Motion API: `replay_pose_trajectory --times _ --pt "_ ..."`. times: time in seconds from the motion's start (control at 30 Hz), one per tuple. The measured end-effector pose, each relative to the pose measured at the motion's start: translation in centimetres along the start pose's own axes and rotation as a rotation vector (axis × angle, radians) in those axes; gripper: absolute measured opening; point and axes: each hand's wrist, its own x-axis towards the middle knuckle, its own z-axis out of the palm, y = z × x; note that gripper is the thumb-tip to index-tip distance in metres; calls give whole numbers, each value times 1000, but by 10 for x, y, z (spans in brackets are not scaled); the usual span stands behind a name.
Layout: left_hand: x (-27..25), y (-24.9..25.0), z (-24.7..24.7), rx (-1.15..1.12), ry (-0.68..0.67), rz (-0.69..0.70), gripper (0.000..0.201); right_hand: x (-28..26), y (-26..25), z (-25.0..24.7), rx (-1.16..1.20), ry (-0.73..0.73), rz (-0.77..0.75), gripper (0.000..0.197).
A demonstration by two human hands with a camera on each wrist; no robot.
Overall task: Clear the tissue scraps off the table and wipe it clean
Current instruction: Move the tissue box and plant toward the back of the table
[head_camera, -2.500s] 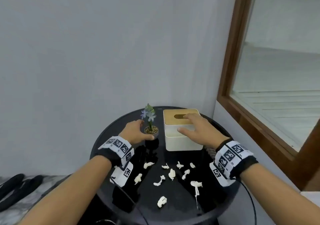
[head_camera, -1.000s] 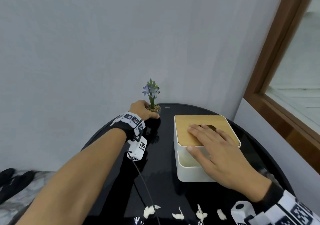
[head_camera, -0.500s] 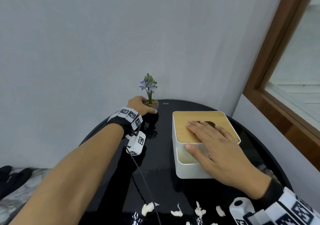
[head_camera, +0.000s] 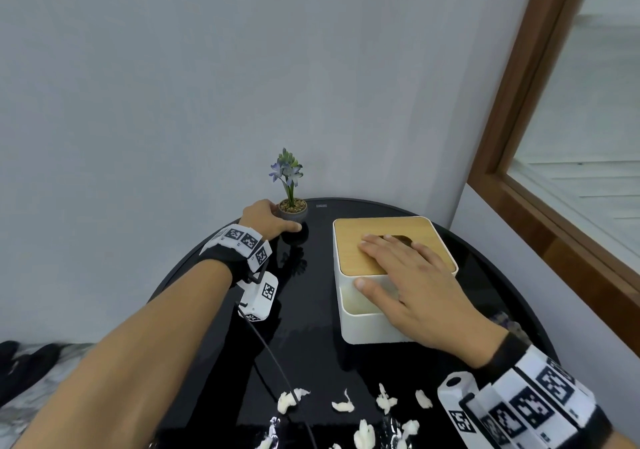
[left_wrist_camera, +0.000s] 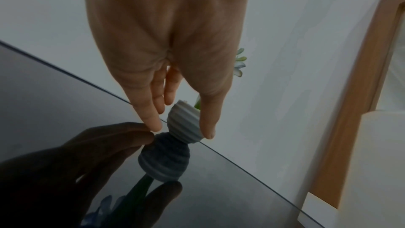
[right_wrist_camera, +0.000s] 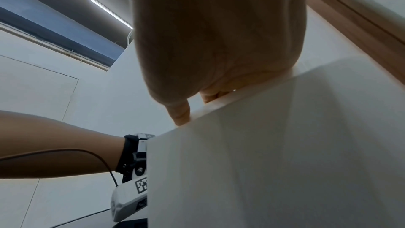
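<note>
Small white crumpled tissue scraps [head_camera: 346, 405] — about nine visible (some cut off) — litter the black tabletop's [head_camera: 311, 310] near edge. Left hand [head_camera: 265, 218] pinches one flowerpot [head_camera: 293, 210]; right hand [head_camera: 405, 275] lies flat — fingers spread — on one tissue box [head_camera: 349, 306].

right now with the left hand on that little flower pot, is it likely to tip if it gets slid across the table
Probably somewhat: the flower pot is small with a tall stem, so top-heavy. The glossy table should let it slide easily. The left hand pinches it low at the ribbed base, which likely keeps it steady.
</note>
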Motion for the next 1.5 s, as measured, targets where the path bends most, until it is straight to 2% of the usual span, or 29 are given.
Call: replay_pose_trajectory --times 0.07,0.17,0.4,0.6,0.73,0.97,1.07,1.27,1.37,1.5 --pt "-10 0 -1 11 -12 25 67 0 0 1 1 2 -3 64" --pt "-31 4 -2 45 -15 87 76 1 1 3 -14 9 -6 65" --pt "-85 10 -1 56 -58 210 81 0 1 -1 33 4 -7 69" --pt "-129 15 -6 44 -61 259 73 -6 3 -15 91 -52 -36 56" --pt "-158 24 -10 37 -68 317 68 -18 8 -26 106 -22 -37 54" --pt "-185 31 1 34 -123 365 75 -38 28 -39 74 32 71 70" --pt "-188 32 10 30 -120 374 77 -44 33 -38 144 7 163 80" --pt "-194 42 18 33 -134 433 53 -41 42 -34 258 38 260 89" --pt "-195 44 20 11 -133 442 48 -40 49 -32 264 -19 290 88" --pt "-193 43 24 27 -89 444 39 -39 54 -27 384 -38 324 85"
